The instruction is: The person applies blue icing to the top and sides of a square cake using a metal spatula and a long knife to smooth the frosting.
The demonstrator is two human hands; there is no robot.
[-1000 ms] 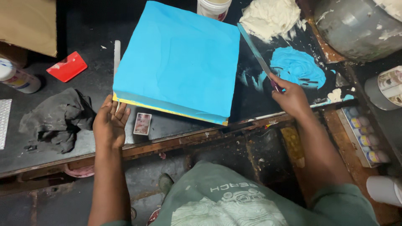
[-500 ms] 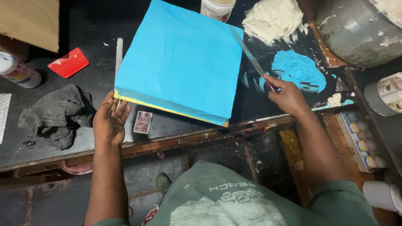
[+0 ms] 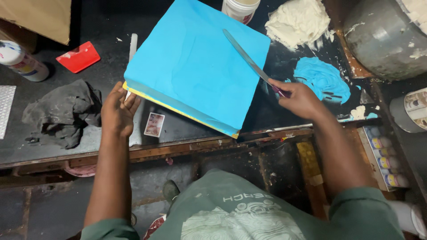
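With the right hand (image 3: 300, 98) closed on a spatula (image 3: 249, 60) laid across the blue cake (image 3: 195, 66), a steep blade could gouge its icing, while the open left hand (image 3: 118, 111) steadies its corner.

Both arms reach forward from green sleeves, bare from above the elbow down. The left forearm runs almost straight up the view, its wrist in line with it. The left hand (image 3: 118, 111) shows its back, fingers close together and curled forward, the thumb tucked on the inner side. The right forearm slants up and toward the left, the wrist bent slightly inward. The right hand (image 3: 300, 98) is closed in a fist-like grip, knuckles up, thumb pressed along the top. The 2 hands sit well apart at about the same height.
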